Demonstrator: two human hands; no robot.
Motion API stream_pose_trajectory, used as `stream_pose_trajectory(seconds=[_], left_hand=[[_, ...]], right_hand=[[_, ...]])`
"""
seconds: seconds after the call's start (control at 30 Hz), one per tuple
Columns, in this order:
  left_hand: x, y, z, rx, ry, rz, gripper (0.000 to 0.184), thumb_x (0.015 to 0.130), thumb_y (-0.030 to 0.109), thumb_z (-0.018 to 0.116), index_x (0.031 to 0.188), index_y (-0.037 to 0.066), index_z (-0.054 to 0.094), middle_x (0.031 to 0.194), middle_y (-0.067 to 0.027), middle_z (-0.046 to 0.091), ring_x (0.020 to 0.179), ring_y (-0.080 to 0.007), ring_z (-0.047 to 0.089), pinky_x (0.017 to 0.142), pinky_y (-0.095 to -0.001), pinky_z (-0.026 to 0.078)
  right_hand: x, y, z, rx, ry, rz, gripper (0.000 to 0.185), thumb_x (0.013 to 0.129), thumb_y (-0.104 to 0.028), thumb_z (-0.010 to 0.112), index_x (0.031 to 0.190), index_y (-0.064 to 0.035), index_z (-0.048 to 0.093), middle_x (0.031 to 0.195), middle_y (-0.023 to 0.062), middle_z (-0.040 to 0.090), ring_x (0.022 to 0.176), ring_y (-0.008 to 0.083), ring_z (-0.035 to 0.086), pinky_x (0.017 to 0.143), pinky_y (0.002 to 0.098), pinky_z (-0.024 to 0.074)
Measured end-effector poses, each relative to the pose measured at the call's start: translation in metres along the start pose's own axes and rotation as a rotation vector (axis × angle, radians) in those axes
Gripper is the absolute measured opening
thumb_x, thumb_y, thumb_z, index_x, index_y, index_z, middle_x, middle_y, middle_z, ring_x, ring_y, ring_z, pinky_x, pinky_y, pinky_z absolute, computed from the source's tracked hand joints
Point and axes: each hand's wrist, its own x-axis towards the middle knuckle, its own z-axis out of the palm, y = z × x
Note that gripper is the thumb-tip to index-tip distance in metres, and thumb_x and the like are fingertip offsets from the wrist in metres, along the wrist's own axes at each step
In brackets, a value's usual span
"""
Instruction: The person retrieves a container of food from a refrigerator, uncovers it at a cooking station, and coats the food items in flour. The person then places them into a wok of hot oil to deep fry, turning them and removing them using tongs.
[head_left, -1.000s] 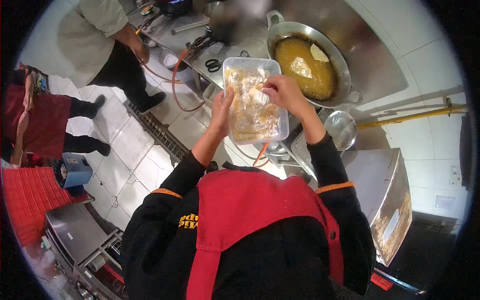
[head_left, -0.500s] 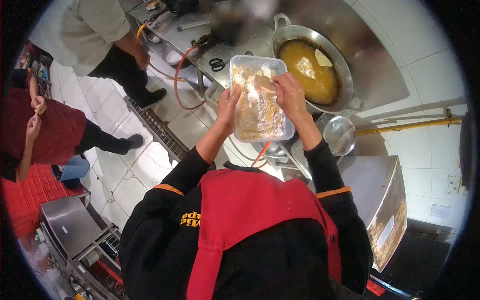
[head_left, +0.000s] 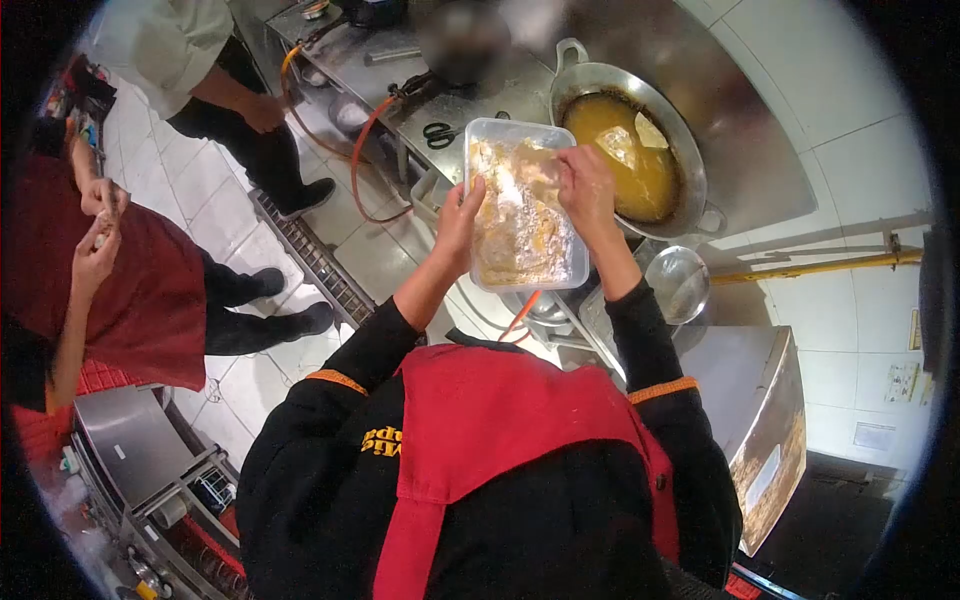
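Note:
My left hand (head_left: 459, 222) grips the left side of a rectangular clear plastic container (head_left: 480, 277), thumb over the rim. A whitish powdery, yellowish mixture (head_left: 515, 235) coats its inside. Above the upper right of the container, my right hand (head_left: 590, 195) pinches a thin, flat tan piece (head_left: 541, 168), blurred by motion. Just beyond my right hand stands a large two-handled wok (head_left: 690, 135) of yellow-brown oil. A pale flat piece (head_left: 650, 131) and a whitish patch (head_left: 617, 147) show in the oil.
Black scissors (head_left: 440, 134) lie on the steel counter (head_left: 400, 60). A round strainer (head_left: 678, 285) sits below the wok. An orange gas hose (head_left: 358, 165) hangs at the counter. At left stand a person in a red apron (head_left: 140, 280) and another in a light shirt (head_left: 165, 50).
My right hand has shifted slightly right and down with the flat piece, which is now more blurred. The person in the red apron has come further into view at left.

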Motion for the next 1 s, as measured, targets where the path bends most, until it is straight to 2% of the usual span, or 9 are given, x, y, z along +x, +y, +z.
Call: stream_pose_trajectory(seconds=[0.1,0.27,0.4,0.47,0.77,0.8,0.87,0.93,1.0], left_hand=[[0.002,0.002,0.001,0.011,-0.003,0.010,0.064,0.082,0.043,0.060,0.123,-0.001,0.037,0.107,-0.0128,0.053,0.093,-0.0200,0.056,0.078,-0.0342,0.048],[0.010,-0.007,-0.009,0.012,0.059,-0.002,0.066,0.082,0.043,0.060,0.125,-0.001,0.035,0.109,-0.0141,0.052,0.094,-0.0197,0.055,0.078,-0.0342,0.047],[0.009,-0.005,-0.006,0.040,0.041,0.003,0.069,0.081,0.044,0.061,0.125,-0.001,0.035,0.112,-0.0146,0.050,0.095,-0.0206,0.054,0.079,-0.0338,0.047],[0.008,-0.003,-0.004,0.022,0.008,0.010,0.070,0.080,0.045,0.062,0.126,-0.001,0.035,0.113,-0.0146,0.049,0.095,-0.0210,0.054,0.079,-0.0338,0.046],[0.007,0.001,-0.003,0.028,0.046,-0.005,0.069,0.081,0.044,0.062,0.126,-0.001,0.035,0.112,-0.0135,0.049,0.098,-0.0203,0.053,0.080,-0.0341,0.046],[0.006,0.004,0.001,0.047,0.050,0.009,0.057,0.085,0.042,0.056,0.121,0.001,0.040,0.108,-0.0102,0.053,0.094,-0.0181,0.055,0.079,-0.0329,0.047],[0.000,0.000,-0.001,0.072,0.064,0.002,0.046,0.089,0.040,0.051,0.116,0.003,0.044,0.104,-0.0068,0.056,0.091,-0.0159,0.057,0.078,-0.0317,0.048],[0.004,0.000,-0.002,0.022,0.063,0.010,0.065,0.081,0.043,0.061,0.124,0.000,0.037,0.111,-0.0125,0.050,0.096,-0.0196,0.054,0.080,-0.0333,0.046],[0.005,0.000,-0.002,0.043,0.072,-0.006,0.064,0.081,0.043,0.061,0.123,0.000,0.038,0.109,-0.0121,0.051,0.095,-0.0196,0.054,0.079,-0.0330,0.047]], right_hand=[[0.001,0.007,0.003,-0.061,-0.096,-0.077,0.009,0.075,-0.001,0.056,0.084,-0.0014,0.058,0.077,0.0145,0.055,0.072,0.0332,0.056,0.063,0.0388,0.0462],[-0.017,0.028,0.028,-0.015,-0.212,0.211,0.018,0.075,-0.002,0.057,0.092,-0.0036,0.054,0.081,0.0155,0.058,0.076,0.0350,0.056,0.066,0.0406,0.0461],[-0.010,0.022,0.022,0.021,-0.235,0.203,0.018,0.077,-0.005,0.059,0.094,-0.0037,0.055,0.086,0.0167,0.061,0.079,0.0347,0.060,0.064,0.0398,0.0469],[-0.003,0.013,0.015,-0.021,-0.042,0.176,0.021,0.071,0.002,0.057,0.091,-0.0036,0.054,0.082,0.0161,0.058,0.078,0.0347,0.056,0.068,0.0407,0.0462],[-0.006,0.017,0.023,0.026,-0.051,0.004,0.024,0.071,0.006,0.053,0.093,-0.0028,0.057,0.085,0.0156,0.059,0.079,0.0313,0.057,0.069,0.0374,0.0466],[0.001,0.019,0.021,0.028,-0.053,-0.002,0.024,0.071,0.006,0.053,0.093,-0.0028,0.057,0.085,0.0156,0.059,0.079,0.0313,0.057,0.069,0.0374,0.0466],[0.002,0.018,0.018,0.010,-0.034,0.043,0.018,0.074,0.003,0.053,0.091,-0.0022,0.058,0.084,0.0161,0.060,0.074,0.0324,0.057,0.067,0.0351,0.0471],[0.001,0.020,0.018,-0.030,-0.090,0.207,0.013,0.077,-0.001,0.054,0.090,-0.0014,0.059,0.081,0.0142,0.061,0.069,0.0287,0.058,0.065,0.0326,0.0468],[0.000,0.032,0.017,-0.077,-0.150,0.374,0.010,0.081,-0.004,0.055,0.089,-0.0007,0.060,0.077,0.0123,0.063,0.065,0.0249,0.058,0.063,0.0300,0.0465]])
